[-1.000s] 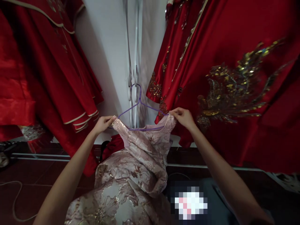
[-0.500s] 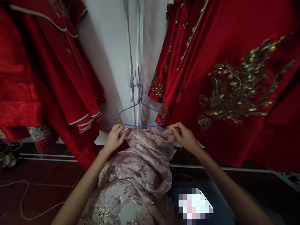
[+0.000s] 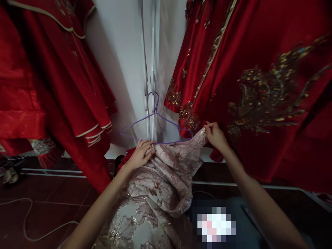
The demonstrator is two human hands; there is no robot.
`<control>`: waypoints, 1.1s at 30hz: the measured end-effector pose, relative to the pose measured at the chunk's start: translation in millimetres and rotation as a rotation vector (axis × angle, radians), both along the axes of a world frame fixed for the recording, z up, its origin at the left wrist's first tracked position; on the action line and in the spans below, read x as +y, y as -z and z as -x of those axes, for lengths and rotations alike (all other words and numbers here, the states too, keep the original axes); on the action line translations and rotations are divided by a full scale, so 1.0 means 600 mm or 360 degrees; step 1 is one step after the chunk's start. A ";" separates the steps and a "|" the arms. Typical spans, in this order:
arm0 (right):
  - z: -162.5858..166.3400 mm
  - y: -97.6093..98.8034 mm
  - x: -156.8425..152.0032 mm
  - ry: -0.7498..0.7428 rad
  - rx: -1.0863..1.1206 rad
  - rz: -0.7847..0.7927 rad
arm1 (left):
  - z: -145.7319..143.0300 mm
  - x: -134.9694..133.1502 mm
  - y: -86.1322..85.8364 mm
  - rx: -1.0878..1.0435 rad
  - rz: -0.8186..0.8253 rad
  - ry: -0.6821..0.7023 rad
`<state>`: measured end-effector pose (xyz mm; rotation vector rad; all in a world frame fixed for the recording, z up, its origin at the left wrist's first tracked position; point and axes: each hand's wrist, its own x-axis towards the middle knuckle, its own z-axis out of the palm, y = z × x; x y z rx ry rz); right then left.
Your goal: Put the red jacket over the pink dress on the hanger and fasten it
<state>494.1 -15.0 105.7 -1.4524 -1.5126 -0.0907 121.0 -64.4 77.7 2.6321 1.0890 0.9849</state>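
A pale pink brocade dress (image 3: 166,186) with metallic floral patterning hangs bunched in front of me from a purple hanger (image 3: 168,117). My right hand (image 3: 215,136) pinches a corner of the dress's upper edge and holds it out past the hanger's right end. On the left side of that edge, my left hand (image 3: 141,155) is closed on the fabric, close under the hanger's lower bar. Its fingertips partly cover the bar.
Red garments with pale trim (image 3: 85,117) hang on the left. At right hangs a red garment with gold sequin embroidery (image 3: 269,100). Behind is a white wall (image 3: 111,38); a cable (image 3: 28,221) lies on the dark tiled floor. A bright pixelated patch (image 3: 216,223) sits lower right.
My right hand has moved right and up, stretching the dress's edge outward. My left hand has shifted right along the edge. The red garment's hem at right has been pushed aside.
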 end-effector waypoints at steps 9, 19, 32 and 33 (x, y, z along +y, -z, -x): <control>-0.001 -0.005 -0.002 -0.0017 0.0010 -0.0009 | -0.001 -0.003 -0.003 0.0018 -0.0020 0.0013; 0.061 -0.045 -0.010 -0.0050 -0.0067 -0.0149 | -0.045 -0.019 -0.008 -0.0073 0.0066 0.0095; 0.132 -0.062 -0.020 -0.0100 -0.0241 -0.0220 | -0.024 -0.004 0.007 -0.0508 0.0344 0.0115; 0.131 -0.063 -0.019 -0.0095 -0.0232 -0.0228 | -0.002 0.010 0.017 -0.0544 0.0326 0.0030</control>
